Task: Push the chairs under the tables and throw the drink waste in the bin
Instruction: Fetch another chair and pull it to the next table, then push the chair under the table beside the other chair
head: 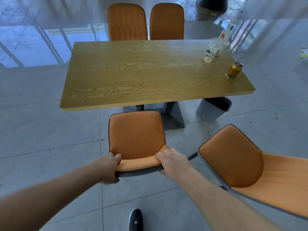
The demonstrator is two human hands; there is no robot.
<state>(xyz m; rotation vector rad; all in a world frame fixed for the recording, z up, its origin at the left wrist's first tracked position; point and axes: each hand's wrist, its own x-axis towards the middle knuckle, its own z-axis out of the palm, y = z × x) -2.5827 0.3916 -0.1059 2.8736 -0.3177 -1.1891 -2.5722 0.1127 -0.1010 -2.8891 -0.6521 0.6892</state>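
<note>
An orange chair (135,134) stands just short of the near edge of the wooden table (133,75), its seat clear of the tabletop. My left hand (109,167) grips the left end of its backrest top and my right hand (171,161) grips the right end. A second orange chair (246,160) stands turned at an angle to my right, away from the table. On the table's right end are a clear plastic cup (211,50), a plastic bottle (224,36) behind it and a gold can (233,70). A grey bin (212,108) stands on the floor beside the table's right end.
Two more orange chairs (127,22) (166,21) are tucked in at the table's far side. The table's dark pedestal base (173,119) sits ahead of the held chair. My dark shoe (135,220) is on the grey tiled floor. Sheer curtains hang beyond.
</note>
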